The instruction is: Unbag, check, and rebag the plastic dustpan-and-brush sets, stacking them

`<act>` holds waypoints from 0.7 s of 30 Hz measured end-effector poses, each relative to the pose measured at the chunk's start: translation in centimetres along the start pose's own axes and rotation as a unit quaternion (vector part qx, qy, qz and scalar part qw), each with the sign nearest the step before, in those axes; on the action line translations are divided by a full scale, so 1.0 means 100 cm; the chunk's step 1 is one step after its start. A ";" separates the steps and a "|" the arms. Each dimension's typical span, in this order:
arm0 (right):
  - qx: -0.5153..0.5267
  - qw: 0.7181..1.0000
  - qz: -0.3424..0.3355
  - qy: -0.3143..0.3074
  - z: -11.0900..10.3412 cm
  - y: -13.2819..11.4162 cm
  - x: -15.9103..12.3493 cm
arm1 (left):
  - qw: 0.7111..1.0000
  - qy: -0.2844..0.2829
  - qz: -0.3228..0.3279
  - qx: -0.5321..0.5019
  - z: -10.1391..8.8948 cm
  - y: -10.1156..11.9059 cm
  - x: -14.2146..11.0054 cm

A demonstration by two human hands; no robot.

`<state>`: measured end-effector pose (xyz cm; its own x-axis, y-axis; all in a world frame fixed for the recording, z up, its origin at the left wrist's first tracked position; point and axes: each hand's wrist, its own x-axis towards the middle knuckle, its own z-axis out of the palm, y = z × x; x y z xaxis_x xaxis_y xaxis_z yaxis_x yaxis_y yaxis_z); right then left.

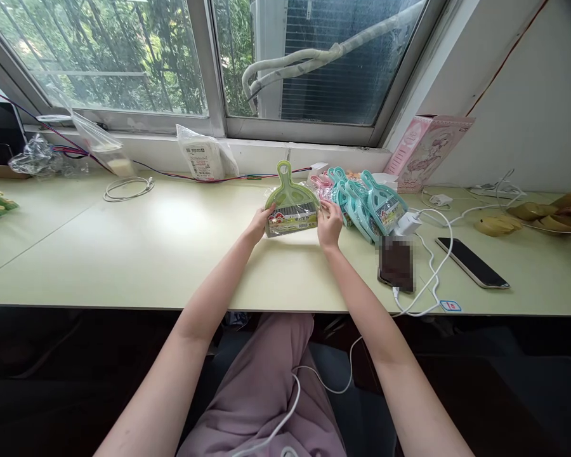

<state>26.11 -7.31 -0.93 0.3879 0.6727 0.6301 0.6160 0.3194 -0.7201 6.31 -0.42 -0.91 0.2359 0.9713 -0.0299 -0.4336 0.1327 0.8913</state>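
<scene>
A small light-green dustpan set (291, 204) in clear wrapping, with a printed label across its lower edge, stands upright on the pale desk (147, 247). My left hand (257, 223) grips its left side and my right hand (330, 222) grips its right side, fingers curled round the edges. Just to the right lies a fanned pile of several teal dustpan sets (368, 204), with a pink one (320, 181) behind.
A blurred phone (396, 263) on a white charging cable (433, 266) and a second dark phone (472, 262) lie right of my hands. Banana peels (497, 225) sit far right, a pink box (426, 152) leans on the wall, and plastic bags (204, 155) line the windowsill.
</scene>
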 end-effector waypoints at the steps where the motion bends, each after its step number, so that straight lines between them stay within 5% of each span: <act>1: -0.045 0.998 -0.036 0.008 0.000 -0.004 -0.003 | 1.000 0.008 -0.006 -0.001 -0.001 -0.001 0.001; 5: -0.182 0.973 -0.142 -0.004 -0.002 -0.018 -0.012 | 0.999 0.029 0.002 -0.014 -0.004 0.002 0.001; 12: -0.207 0.922 -0.255 -0.203 0.004 -0.016 -0.017 | 1.000 0.026 0.009 0.001 -0.003 0.004 -0.006; 21: -0.197 0.916 -0.295 -0.189 0.000 -0.017 -0.017 | 0.998 0.062 0.001 -0.033 0.001 0.003 -0.004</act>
<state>24.39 -8.97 -0.85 -0.3107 0.6673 0.6768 0.8703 0.4861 -0.0797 6.14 -0.76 -0.59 0.1284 0.9878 -0.0877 -0.4907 0.1401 0.8600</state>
